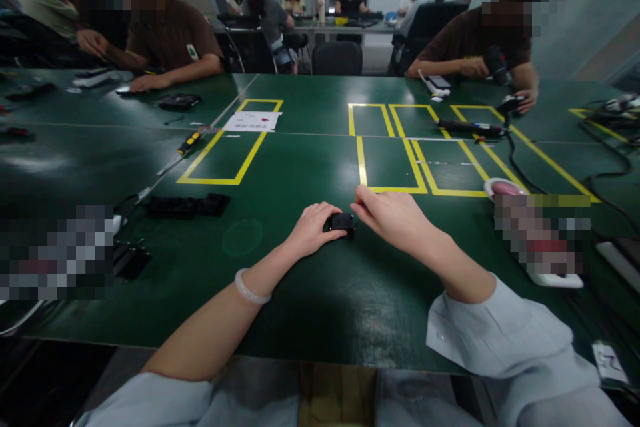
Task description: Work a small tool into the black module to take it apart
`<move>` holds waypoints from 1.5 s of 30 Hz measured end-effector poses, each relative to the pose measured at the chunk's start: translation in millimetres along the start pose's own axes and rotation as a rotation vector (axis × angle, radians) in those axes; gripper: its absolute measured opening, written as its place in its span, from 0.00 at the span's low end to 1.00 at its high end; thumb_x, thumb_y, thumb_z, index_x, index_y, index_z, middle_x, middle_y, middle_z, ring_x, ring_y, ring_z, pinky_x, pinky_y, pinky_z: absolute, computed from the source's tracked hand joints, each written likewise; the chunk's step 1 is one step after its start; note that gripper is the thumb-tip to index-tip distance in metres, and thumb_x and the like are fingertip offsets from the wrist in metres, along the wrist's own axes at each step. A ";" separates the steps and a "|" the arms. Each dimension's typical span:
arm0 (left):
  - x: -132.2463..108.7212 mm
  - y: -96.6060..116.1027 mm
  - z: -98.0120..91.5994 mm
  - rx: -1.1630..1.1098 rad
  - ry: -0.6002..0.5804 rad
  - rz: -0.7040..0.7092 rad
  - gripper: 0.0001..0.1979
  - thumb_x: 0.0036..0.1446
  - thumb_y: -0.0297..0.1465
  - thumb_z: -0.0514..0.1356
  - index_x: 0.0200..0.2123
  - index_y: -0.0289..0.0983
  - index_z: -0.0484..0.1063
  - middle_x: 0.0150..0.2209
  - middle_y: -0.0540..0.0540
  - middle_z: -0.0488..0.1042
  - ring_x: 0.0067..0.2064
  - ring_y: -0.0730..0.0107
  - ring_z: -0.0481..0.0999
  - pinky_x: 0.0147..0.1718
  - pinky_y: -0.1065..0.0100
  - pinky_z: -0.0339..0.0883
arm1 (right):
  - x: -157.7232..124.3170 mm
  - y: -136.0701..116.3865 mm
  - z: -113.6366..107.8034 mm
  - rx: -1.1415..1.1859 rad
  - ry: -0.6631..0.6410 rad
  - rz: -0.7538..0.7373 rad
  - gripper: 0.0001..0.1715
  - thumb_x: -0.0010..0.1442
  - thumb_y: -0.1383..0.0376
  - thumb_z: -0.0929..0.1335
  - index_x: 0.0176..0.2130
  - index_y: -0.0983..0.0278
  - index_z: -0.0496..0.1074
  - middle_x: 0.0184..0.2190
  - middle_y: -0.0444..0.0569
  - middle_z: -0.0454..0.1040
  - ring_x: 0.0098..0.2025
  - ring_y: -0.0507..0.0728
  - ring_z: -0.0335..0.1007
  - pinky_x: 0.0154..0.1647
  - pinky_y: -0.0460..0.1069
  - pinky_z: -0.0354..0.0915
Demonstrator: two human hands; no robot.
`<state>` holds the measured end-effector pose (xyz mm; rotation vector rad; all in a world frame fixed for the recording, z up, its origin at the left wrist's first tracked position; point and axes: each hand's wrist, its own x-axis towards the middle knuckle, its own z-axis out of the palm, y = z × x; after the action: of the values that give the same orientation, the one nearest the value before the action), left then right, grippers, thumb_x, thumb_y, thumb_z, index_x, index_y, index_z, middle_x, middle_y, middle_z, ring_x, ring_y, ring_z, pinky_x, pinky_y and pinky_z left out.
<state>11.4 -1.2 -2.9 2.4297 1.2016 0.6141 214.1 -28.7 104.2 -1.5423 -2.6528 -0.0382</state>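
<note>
A small black box-shaped object (342,221) stands on the green table in front of me. The fingers and thumb of my left hand (316,229) are closed around its left side. Just to the right of it, my right hand (385,212) is curled with its fingertips pinched together, close to the object's upper right edge. Whatever those fingertips hold, if anything, is too small or hidden to make out.
Left of my hands lies a black strip-shaped part (187,205). A yellow-and-black tool (189,143) and a white paper (253,121) are farther off. Yellow tape rectangles (395,190) mark the green table (300,307). Co-workers sit opposite; a person's hand (525,101) is at the far right.
</note>
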 end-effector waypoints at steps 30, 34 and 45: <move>0.0 3.4 -2.1 -0.001 -0.012 -0.012 0.19 0.57 0.45 0.60 0.46 0.40 0.68 0.43 0.46 0.71 0.46 0.59 0.69 0.46 0.59 0.61 | -1.3 0.6 -1.7 0.071 0.034 -0.034 0.14 0.68 0.60 0.55 0.44 0.63 0.64 0.30 0.47 0.77 0.29 0.54 0.71 0.25 0.47 0.46; 0.1 3.9 -2.6 -0.005 -0.021 -0.020 0.19 0.57 0.45 0.60 0.46 0.40 0.68 0.43 0.46 0.71 0.46 0.58 0.69 0.46 0.59 0.61 | -0.5 1.2 -1.3 0.019 0.015 -0.019 0.16 0.68 0.58 0.55 0.42 0.62 0.66 0.28 0.48 0.77 0.28 0.55 0.71 0.25 0.47 0.45; 0.4 1.1 0.1 0.009 -0.011 -0.009 0.19 0.57 0.46 0.61 0.45 0.40 0.68 0.42 0.46 0.71 0.45 0.59 0.69 0.45 0.60 0.61 | -1.0 0.0 -1.9 0.091 0.029 -0.041 0.13 0.68 0.60 0.56 0.44 0.62 0.64 0.30 0.47 0.77 0.29 0.54 0.71 0.25 0.47 0.45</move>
<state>12.4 -1.6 -2.3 2.4309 1.2132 0.5931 214.6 -29.6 106.0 -1.4494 -2.6240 0.0564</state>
